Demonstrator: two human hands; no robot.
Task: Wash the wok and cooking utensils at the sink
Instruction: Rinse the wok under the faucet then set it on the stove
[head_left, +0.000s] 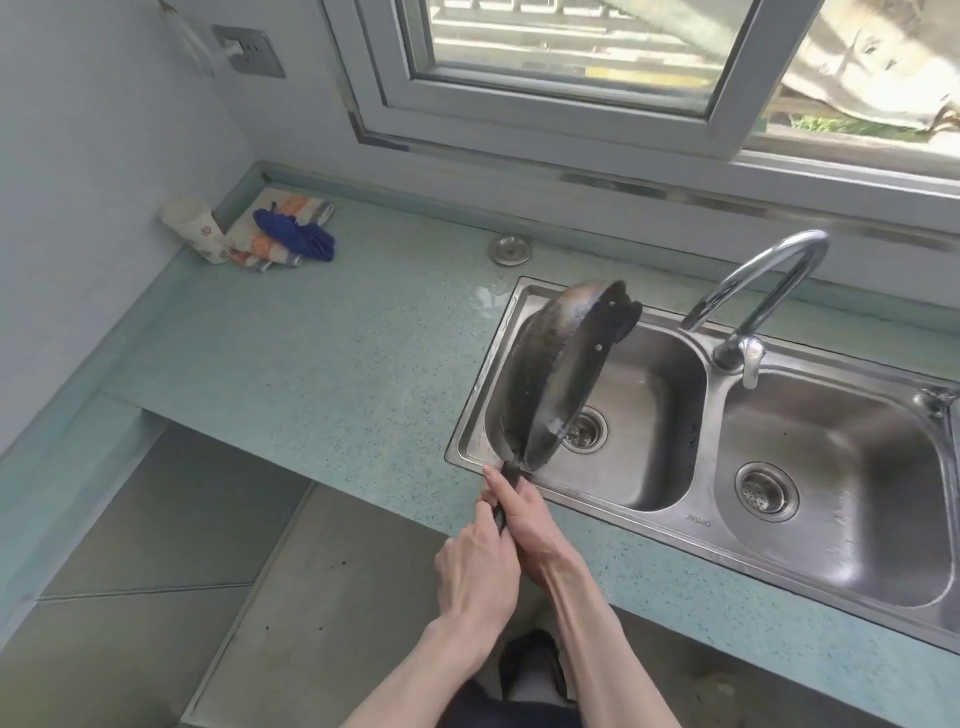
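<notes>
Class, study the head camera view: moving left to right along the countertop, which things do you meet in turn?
White patterned cup → striped cloth → blue cloth → round metal cap → wok tilted over the left basin → faucet → right basin.

**Tilted wok crowding the left basin**

The wok (550, 374) is standing on edge over the left basin (644, 415), blocking its left half and part of the drain. The faucet (753, 296) is arching over the divider, hemming in the back. The right basin (831, 493) is lying open. Cloths (283, 234) are sitting well apart in the far counter (322, 364) corner, leaving broad bare surface between.
</notes>
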